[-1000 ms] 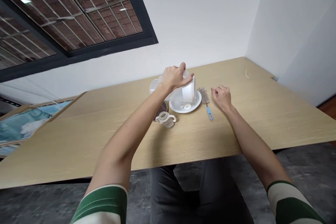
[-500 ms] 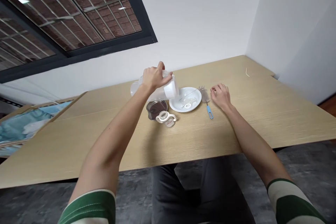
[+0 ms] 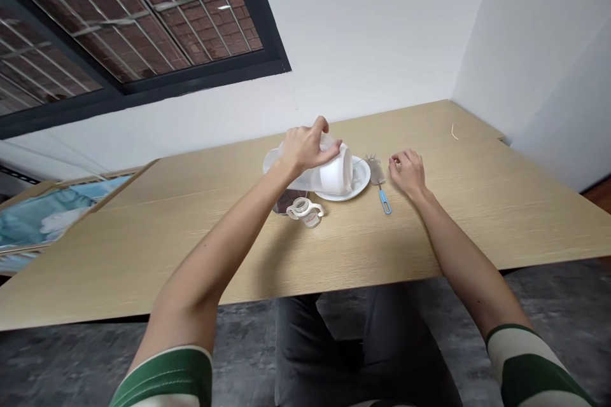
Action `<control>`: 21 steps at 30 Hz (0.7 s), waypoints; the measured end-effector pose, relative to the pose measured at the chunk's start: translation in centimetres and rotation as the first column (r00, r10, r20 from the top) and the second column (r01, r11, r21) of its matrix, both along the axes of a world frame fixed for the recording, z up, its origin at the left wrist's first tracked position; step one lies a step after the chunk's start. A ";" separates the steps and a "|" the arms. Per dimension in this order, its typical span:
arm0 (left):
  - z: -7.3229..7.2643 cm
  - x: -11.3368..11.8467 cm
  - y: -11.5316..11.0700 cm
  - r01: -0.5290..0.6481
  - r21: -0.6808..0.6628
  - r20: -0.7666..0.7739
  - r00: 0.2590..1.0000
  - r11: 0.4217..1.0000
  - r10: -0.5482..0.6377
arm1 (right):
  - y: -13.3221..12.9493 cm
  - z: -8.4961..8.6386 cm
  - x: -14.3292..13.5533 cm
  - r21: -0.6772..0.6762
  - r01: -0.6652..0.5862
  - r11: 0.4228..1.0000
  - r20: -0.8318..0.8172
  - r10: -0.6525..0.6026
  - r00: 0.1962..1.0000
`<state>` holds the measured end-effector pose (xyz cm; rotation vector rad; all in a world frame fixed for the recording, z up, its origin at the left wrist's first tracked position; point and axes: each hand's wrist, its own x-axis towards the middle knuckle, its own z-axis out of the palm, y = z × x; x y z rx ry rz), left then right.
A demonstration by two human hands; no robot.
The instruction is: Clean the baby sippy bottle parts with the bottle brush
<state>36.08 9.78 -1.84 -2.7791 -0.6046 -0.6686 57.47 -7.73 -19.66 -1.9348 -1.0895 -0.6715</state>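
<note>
So we're looking at a jug (image 3: 337,175) that's mostly see-through and cloudy, with a solid white band and rim at one end. It's lying on its side in the air, the white end pointing right and covering part of the white bowl (image 3: 361,189), and we can't tell whether the two are touching. The arm and fingers are blocking a good chunk of the jug's middle, so we're only getting its two ends properly. Something clear is sitting in the bowl, but we're struggling to make it out. The dark dish (image 3: 286,199) is peeking out from under the jug and forearm, partly cut off by the bottle (image 3: 310,217), whose reddish print we aren't managing to read. As for hands, our left hand (image 3: 305,147) is clamping over the jug from above, thumb spreading toward the white end. Our right hand (image 3: 409,172) is resting on the table (image 3: 191,235), well apart from the left, just beside the brush (image 3: 377,173). Its fingers are curling loosely, but the tips are hiding, so we can't tell how closed it is.
</note>
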 end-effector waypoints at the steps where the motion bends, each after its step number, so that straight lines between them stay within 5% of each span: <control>1: -0.1 0.6 -0.2 0.016 -0.004 0.005 1.000 1.000 -0.016 | 0.0 0.0 0.0 -0.003 0.002 1.000 0.000 -0.002 1.000; 11: 0.2 5.3 0.6 0.029 -0.055 0.026 0.999 0.998 -0.028 | -0.1 0.5 -0.5 -0.024 -0.008 1.000 -0.016 0.007 1.000; 21: 0.4 0.5 4.4 -0.107 -0.058 0.088 0.990 0.993 0.111 | 0.0 0.7 -0.6 0.014 -0.012 1.000 0.015 0.012 1.000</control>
